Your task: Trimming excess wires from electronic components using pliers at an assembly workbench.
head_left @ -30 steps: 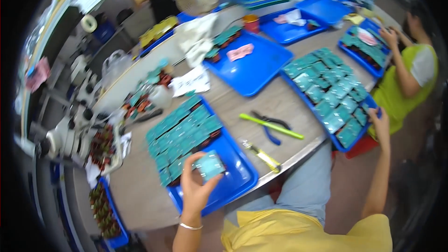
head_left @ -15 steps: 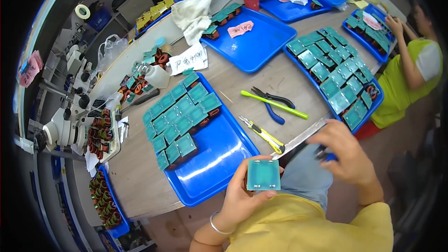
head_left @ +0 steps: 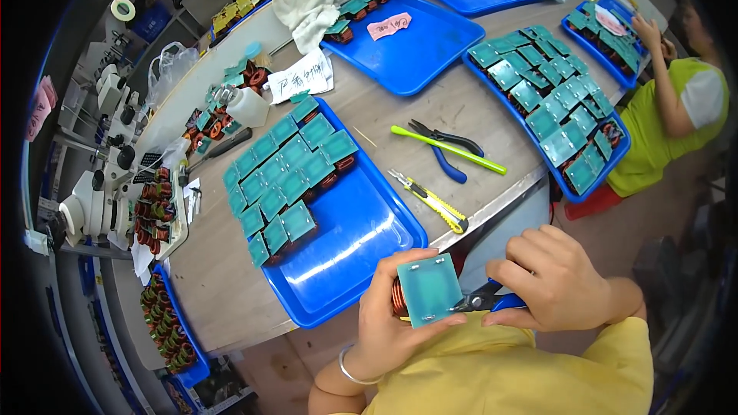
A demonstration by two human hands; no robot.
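Observation:
My left hand (head_left: 388,330) holds a coil part with a square green board (head_left: 429,289) on top, copper winding showing at its left side, close to my chest. My right hand (head_left: 561,277) grips blue-handled cutters (head_left: 489,300) whose tips touch the board's right edge. Just above the hands lies a blue tray (head_left: 361,238) with several rows of the same green-topped coil parts (head_left: 284,173) in its far left half.
On the wooden table lie a yellow utility knife (head_left: 430,201), blue pliers (head_left: 446,155) and a green stick (head_left: 448,150). More blue trays (head_left: 419,50) of parts (head_left: 553,100) stand farther off. A person in a green shirt (head_left: 680,100) works at right. Microscopes (head_left: 100,184) line the left.
My left hand carried the green-topped part from the tray toward my chest. My right hand came in from the right tray and now holds cutters against the part.

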